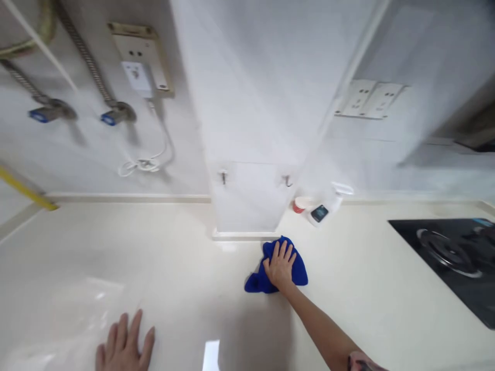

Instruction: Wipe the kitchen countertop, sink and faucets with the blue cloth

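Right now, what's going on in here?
A person has their right hand spread flat on a blue cloth on the cream countertop, beside the foot of a white wall column. Their left hand lies flat on the countertop nearer the camera. A black gas hob sits off to the right.

Only one view is given: it is taken from head height, aimed forward and down across the countertop (162,268) toward the wall (270,77), with the right hand (280,265) seen at arm's length.
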A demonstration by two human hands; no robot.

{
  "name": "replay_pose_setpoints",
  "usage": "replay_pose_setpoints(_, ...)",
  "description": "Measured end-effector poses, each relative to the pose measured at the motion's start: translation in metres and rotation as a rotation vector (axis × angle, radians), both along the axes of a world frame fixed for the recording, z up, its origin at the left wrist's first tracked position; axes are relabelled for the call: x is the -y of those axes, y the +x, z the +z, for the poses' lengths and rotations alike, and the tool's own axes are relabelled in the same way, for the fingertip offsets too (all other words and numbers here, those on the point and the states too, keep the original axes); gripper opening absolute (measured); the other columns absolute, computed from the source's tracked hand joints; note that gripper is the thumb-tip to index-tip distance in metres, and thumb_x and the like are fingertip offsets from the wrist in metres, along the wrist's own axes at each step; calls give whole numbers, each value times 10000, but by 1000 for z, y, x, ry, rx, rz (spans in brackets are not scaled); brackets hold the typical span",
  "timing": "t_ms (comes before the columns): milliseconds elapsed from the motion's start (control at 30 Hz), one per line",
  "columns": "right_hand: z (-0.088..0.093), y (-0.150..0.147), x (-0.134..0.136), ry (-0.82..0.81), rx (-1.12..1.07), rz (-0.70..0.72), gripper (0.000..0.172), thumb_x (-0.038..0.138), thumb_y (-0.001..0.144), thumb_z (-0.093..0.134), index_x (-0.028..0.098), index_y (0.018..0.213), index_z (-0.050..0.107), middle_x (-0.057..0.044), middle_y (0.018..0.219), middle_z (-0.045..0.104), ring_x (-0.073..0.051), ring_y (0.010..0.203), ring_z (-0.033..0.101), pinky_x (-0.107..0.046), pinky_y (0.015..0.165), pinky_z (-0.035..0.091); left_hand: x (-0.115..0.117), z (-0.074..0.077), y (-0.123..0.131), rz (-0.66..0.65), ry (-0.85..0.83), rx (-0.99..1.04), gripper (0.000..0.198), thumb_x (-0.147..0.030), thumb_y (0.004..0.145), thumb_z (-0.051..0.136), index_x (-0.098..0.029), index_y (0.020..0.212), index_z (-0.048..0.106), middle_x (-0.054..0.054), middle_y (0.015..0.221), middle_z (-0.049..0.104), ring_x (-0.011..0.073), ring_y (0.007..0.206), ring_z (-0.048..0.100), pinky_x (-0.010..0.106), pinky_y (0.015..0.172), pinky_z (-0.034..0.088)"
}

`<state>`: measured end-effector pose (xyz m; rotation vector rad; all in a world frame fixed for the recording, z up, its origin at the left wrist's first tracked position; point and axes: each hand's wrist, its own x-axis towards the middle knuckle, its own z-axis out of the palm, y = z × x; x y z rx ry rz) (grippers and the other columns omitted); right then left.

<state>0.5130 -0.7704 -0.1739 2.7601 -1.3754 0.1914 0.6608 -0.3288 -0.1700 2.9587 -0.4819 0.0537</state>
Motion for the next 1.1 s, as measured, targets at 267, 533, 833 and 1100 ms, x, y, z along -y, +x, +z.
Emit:
replay_pose_setpoints(267,-7,29,-40,-21,135,-16,796,344,905,439,-81,1572,340,-408,1580,306,-592,1479,238,-871,1063,196,5,-2,-4,-19,1,10,745,-570,1011,134,-168,1585,386,120,1705,216,333,1589,146,597,1275,184)
replay_pose_setpoints(533,-5,82,-175,132,84,505,868,419,903,559,47,1639,289,-250,1709,126,-512,1558,23,-741,1207,100,11,2,-17,-41,-16,33,618,-454,1036,306,-165,1572,414,137,1693,243,345,1584,162,608,1280,187)
replay_pose_setpoints(833,30,150,-265,301,5,1059,781,342,934,577,153,1646,319,-147,1733,122,-398,1589,66,-614,1266,91,11,2,-23,-37,-125,-47,539,-242,1046,297,-195,1570,415,109,1699,219,330,1586,157,630,1292,187)
replay_pose_setpoints(1100,22,58,-267,247,-77,1340,769,297,909,555,165,1637,345,-74,1740,115,-325,1601,62,-561,1296,112,8,8,-28,-40,-333,-141,477,-263,1058,252,-65,1298,614,162,1671,288,322,1585,164,600,1322,112)
